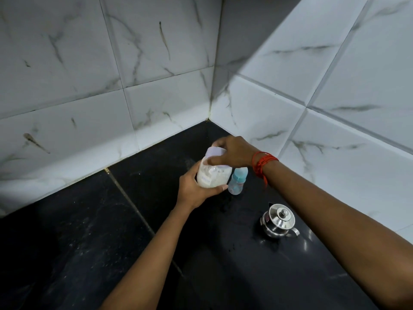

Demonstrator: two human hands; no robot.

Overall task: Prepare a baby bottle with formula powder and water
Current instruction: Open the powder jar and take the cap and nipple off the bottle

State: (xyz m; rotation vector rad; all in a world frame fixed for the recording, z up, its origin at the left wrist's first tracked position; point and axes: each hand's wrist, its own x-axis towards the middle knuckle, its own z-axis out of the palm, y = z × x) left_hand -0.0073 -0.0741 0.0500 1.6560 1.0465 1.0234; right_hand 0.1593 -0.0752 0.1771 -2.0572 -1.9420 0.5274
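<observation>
Here: black stone counter (78,231), pale seam running across it, set in a corner of white marbled tiles (67,63). Left hand (196,189) clasped round jar (213,177) of white powder, held tilted above counter. Right hand (232,153) clamped over jar's pale lid (215,154); red thread (262,163) on that wrist. Bottle (237,181), blue collar, upright just beside jar, top hidden by wrist. Steel pot (279,221), lidded, well apart on right. Jar label blurred, unreadable. Forearms cut off at lower edge.
</observation>
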